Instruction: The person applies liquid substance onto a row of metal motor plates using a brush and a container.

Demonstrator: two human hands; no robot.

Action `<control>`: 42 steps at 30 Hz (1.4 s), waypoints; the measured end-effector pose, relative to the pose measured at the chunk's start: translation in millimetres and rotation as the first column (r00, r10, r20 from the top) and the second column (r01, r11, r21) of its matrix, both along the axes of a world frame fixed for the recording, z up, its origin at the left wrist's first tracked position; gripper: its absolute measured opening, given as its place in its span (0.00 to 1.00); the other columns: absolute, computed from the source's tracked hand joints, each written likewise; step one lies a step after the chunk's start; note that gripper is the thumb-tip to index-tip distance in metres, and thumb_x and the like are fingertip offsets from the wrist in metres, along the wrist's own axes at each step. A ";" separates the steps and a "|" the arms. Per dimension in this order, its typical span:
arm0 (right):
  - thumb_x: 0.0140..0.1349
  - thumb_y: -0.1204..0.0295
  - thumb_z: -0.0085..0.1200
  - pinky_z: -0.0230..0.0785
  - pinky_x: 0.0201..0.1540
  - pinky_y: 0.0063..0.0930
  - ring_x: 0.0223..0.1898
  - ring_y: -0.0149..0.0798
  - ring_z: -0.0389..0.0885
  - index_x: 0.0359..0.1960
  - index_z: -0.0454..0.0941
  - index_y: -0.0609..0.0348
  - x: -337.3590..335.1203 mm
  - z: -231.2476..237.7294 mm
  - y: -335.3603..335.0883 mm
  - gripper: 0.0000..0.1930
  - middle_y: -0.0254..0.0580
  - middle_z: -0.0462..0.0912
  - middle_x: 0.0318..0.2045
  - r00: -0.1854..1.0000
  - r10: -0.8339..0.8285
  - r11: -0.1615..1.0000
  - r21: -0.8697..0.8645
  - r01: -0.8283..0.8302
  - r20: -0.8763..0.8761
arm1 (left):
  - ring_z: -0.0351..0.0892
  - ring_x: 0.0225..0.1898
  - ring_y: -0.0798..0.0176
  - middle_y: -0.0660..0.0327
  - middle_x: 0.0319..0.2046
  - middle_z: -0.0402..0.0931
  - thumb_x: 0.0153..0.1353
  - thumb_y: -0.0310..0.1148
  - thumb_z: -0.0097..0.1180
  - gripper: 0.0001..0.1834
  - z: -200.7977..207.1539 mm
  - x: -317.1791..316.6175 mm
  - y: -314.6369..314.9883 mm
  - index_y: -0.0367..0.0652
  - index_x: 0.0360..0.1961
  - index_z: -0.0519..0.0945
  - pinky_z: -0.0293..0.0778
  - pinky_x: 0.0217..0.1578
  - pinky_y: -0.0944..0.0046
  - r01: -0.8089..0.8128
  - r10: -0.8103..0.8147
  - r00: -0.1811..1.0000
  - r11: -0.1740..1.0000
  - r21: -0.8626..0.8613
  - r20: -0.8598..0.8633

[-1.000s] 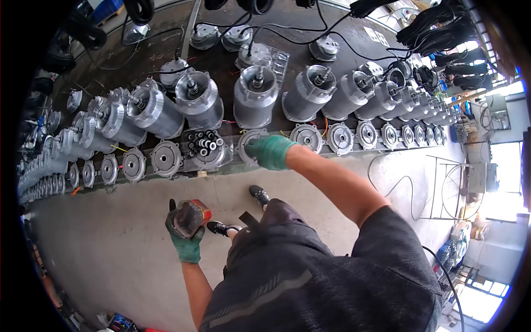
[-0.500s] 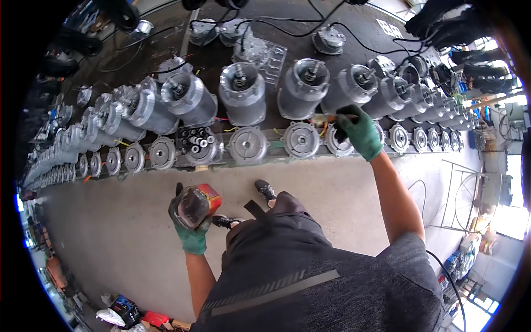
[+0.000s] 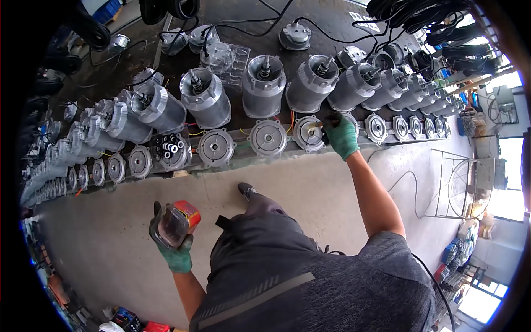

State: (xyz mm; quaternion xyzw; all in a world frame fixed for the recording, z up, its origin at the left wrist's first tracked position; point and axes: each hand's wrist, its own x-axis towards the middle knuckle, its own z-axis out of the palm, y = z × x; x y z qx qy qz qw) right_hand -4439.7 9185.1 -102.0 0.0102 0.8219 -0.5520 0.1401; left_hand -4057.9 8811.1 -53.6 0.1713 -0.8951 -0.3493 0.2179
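My left hand (image 3: 176,255), in a green work glove with dark fingers, is closed around a red can-like container (image 3: 178,224) with a dark, murky side. It holds the container over the floor, in front of the bench. At the bench's near edge my right hand (image 3: 343,138), gloved the same way, grips what looks like a small brush (image 3: 315,125). Its brownish tip is at a round metal end cover (image 3: 305,138); the fingers hide most of the handle. Behind that cover stands an open-topped motor housing (image 3: 312,88) with an upright shaft.
Motor housings (image 3: 264,94) and round covers (image 3: 268,138) run in two curved rows along the bench. One cover bears several small black and silver rings (image 3: 170,146). Black cables (image 3: 343,36) cross the bench's back. A metal frame (image 3: 456,185) stands right on the concrete floor (image 3: 121,232).
My view has shifted right along the bench, so the rows appear farther left. My right hand has brought the brush down from beside a housing onto a cover. My left hand keeps the container.
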 end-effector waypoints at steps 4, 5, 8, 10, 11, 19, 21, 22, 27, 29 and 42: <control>0.65 0.73 0.54 0.71 0.18 0.29 0.18 0.34 0.80 0.39 0.77 0.62 -4.6 -10.9 14.6 0.06 0.41 0.81 0.22 0.997 0.056 0.993 0.097 -0.061 0.053 | 0.63 0.68 0.44 0.46 0.69 0.58 0.51 0.47 0.69 0.45 2.9 23.6 19.1 0.40 0.67 0.63 0.65 0.63 0.52 -0.034 0.034 0.999 0.999 -0.025 -0.013; 0.65 0.73 0.54 0.71 0.18 0.30 0.18 0.35 0.80 0.39 0.77 0.61 -3.8 -29.8 16.2 0.06 0.42 0.81 0.22 0.996 0.077 0.993 0.089 -0.080 0.043 | 0.63 0.68 0.45 0.46 0.70 0.58 0.51 0.46 0.69 0.44 3.1 30.5 26.1 0.40 0.66 0.64 0.65 0.63 0.52 -0.048 0.051 0.997 0.997 0.057 -0.063; 0.65 0.72 0.54 0.73 0.21 0.30 0.19 0.33 0.81 0.39 0.78 0.59 1.0 -29.0 14.9 0.05 0.42 0.81 0.22 0.992 0.126 0.990 0.069 -0.125 -0.010 | 0.62 0.68 0.47 0.46 0.71 0.57 0.51 0.45 0.69 0.43 8.1 55.8 51.0 0.40 0.66 0.64 0.62 0.64 0.53 -0.151 0.152 0.987 0.988 0.014 -0.052; 0.64 0.74 0.54 0.75 0.30 0.33 0.26 0.39 0.83 0.38 0.80 0.59 -3.9 -21.1 25.0 0.04 0.43 0.83 0.26 0.877 0.474 0.856 0.270 -0.440 -0.074 | 0.62 0.68 0.47 0.46 0.71 0.57 0.51 0.44 0.69 0.43 13.8 70.9 74.2 0.41 0.66 0.64 0.62 0.65 0.53 -0.198 0.207 0.974 0.975 0.101 -0.091; 0.60 0.77 0.55 0.75 0.40 0.38 0.34 0.49 0.83 0.37 0.81 0.59 -11.8 -23.2 31.3 0.05 0.45 0.84 0.30 0.675 0.686 0.706 0.470 -0.530 -0.272 | 0.62 0.68 0.48 0.47 0.71 0.57 0.50 0.44 0.69 0.44 14.0 77.1 84.2 0.41 0.66 0.64 0.61 0.66 0.53 -0.220 0.244 0.963 0.957 0.189 -0.117; 0.62 0.81 0.55 0.74 0.31 0.26 0.27 0.29 0.80 0.47 0.80 0.61 -19.7 44.6 54.9 0.12 0.38 0.86 0.36 0.888 0.456 0.882 0.161 -0.444 -0.051 | 0.68 0.64 0.45 0.43 0.68 0.61 0.48 0.46 0.68 0.44 -6.2 130.4 135.2 0.42 0.65 0.66 0.66 0.61 0.51 -0.289 0.320 0.923 0.943 0.165 -0.213; 0.66 0.78 0.54 0.71 0.21 0.25 0.21 0.30 0.78 0.49 0.77 0.63 -27.1 42.8 81.1 0.10 0.40 0.84 0.33 0.957 0.289 0.955 0.083 -0.286 -0.025 | 0.71 0.61 0.42 0.40 0.66 0.64 0.48 0.51 0.66 0.45 -9.9 134.4 148.0 0.42 0.65 0.67 0.71 0.57 0.50 -0.325 0.350 0.908 0.935 0.139 -0.229; 0.67 0.77 0.53 0.70 0.20 0.26 0.19 0.31 0.77 0.48 0.77 0.63 -24.8 53.1 92.1 0.10 0.40 0.83 0.31 0.979 0.203 0.978 0.046 -0.203 0.006 | 0.72 0.60 0.41 0.40 0.66 0.64 0.47 0.52 0.66 0.45 -10.9 135.5 155.0 0.41 0.65 0.68 0.71 0.57 0.49 -0.320 0.351 0.907 0.934 0.159 -0.233; 0.65 0.74 0.56 0.70 0.17 0.29 0.16 0.34 0.76 0.46 0.74 0.62 -49.8 14.5 144.3 0.10 0.41 0.80 0.24 0.999 0.044 0.997 -0.062 -0.045 -0.012 | 0.73 0.60 0.42 0.40 0.67 0.63 0.45 0.51 0.68 0.46 -11.0 141.4 184.7 0.40 0.64 0.69 0.70 0.58 0.50 -0.333 0.356 0.924 0.928 0.165 -0.138; 0.63 0.77 0.56 0.73 0.18 0.32 0.18 0.35 0.78 0.44 0.75 0.62 -54.7 -0.2 147.1 0.09 0.42 0.80 0.24 0.999 0.041 0.999 0.002 -0.041 -0.023 | 0.71 0.62 0.43 0.41 0.67 0.63 0.44 0.45 0.67 0.45 -11.6 141.5 200.1 0.40 0.64 0.69 0.69 0.59 0.50 -0.317 0.359 0.917 0.921 0.228 -0.176; 0.60 0.75 0.55 0.74 0.47 0.37 0.42 0.45 0.84 0.44 0.82 0.56 -112.5 2.9 163.0 0.11 0.47 0.86 0.40 0.568 0.822 0.464 0.525 -0.713 0.045 | 0.64 0.66 0.48 0.48 0.69 0.61 0.51 0.56 0.68 0.48 -12.9 99.8 301.4 0.41 0.67 0.63 0.61 0.65 0.51 -0.411 0.424 0.903 0.899 0.153 -0.070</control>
